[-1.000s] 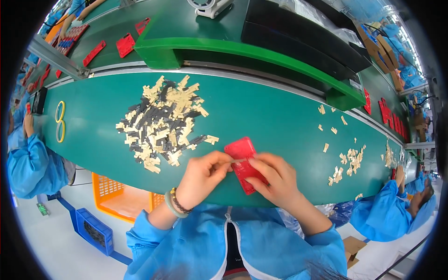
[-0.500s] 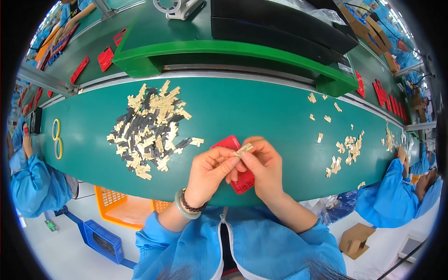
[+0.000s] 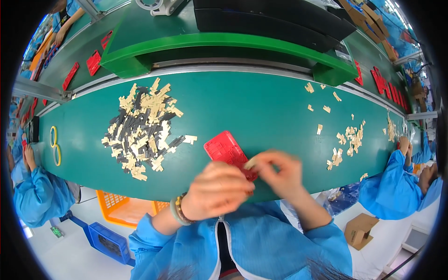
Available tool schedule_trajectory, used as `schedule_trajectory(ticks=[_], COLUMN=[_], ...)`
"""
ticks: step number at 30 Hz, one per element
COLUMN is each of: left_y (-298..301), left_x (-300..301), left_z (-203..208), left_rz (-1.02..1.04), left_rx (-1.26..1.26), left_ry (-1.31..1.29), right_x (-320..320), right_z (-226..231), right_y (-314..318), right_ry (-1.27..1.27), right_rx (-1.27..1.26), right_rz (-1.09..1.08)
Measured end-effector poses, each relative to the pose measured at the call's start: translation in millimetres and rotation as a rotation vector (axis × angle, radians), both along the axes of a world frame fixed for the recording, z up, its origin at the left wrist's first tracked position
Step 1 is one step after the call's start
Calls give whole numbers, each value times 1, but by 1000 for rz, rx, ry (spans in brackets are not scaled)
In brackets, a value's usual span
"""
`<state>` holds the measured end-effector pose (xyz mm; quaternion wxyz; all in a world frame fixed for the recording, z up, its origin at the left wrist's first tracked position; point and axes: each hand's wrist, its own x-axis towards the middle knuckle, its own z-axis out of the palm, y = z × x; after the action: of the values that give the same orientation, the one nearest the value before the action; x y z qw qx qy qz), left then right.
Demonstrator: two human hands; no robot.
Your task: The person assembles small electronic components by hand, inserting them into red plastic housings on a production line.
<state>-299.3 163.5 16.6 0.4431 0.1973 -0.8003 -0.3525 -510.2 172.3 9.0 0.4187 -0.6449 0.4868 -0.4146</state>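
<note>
A red plastic housing (image 3: 226,146) lies tilted on the green bench in front of me, its lower part overlapped by my hands. My right hand (image 3: 283,173) is closed in a pinch at the housing's right edge, with a small cream-coloured piece (image 3: 250,164) between thumb and fingertips. Over the housing's near end is my left hand (image 3: 221,190), its fingers smeared by motion; whether they hold anything is hidden. To the left, a heap of flat cream (image 3: 164,132) and dark grey pieces (image 3: 135,122) is spread across the bench.
Loose cream bits (image 3: 354,137) are scattered at the right. Two yellow rings (image 3: 56,155) lie far left. A green raised shelf (image 3: 224,41) carrying a black box (image 3: 261,23) spans the back. Below the front edge is an orange crate (image 3: 112,210). Co-workers in blue sleeves (image 3: 389,189) sit on both sides.
My hands have parted from pinching the cream piece together. The right has moved right and lower with it; the left has dropped nearer me, exposing more of the housing. The view has shifted slightly.
</note>
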Motion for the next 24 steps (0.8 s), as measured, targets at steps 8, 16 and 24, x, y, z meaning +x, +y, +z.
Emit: schedule_trajectory(ticks=[8,16,24], left_y=[-2,2,3], left_x=[-7,-6,-10], left_z=[-10,-16,-19], left_rz=[223,323,507], left_rx=[-552,-570,-13], left_ry=[-221,-198,-326], right_x=[-23,5,-44], right_z=[20,24,10], right_y=[-3,-13,8], right_ry=[135,274,810], right_rx=[-19,-338,-327], right_rz=[91,327,92])
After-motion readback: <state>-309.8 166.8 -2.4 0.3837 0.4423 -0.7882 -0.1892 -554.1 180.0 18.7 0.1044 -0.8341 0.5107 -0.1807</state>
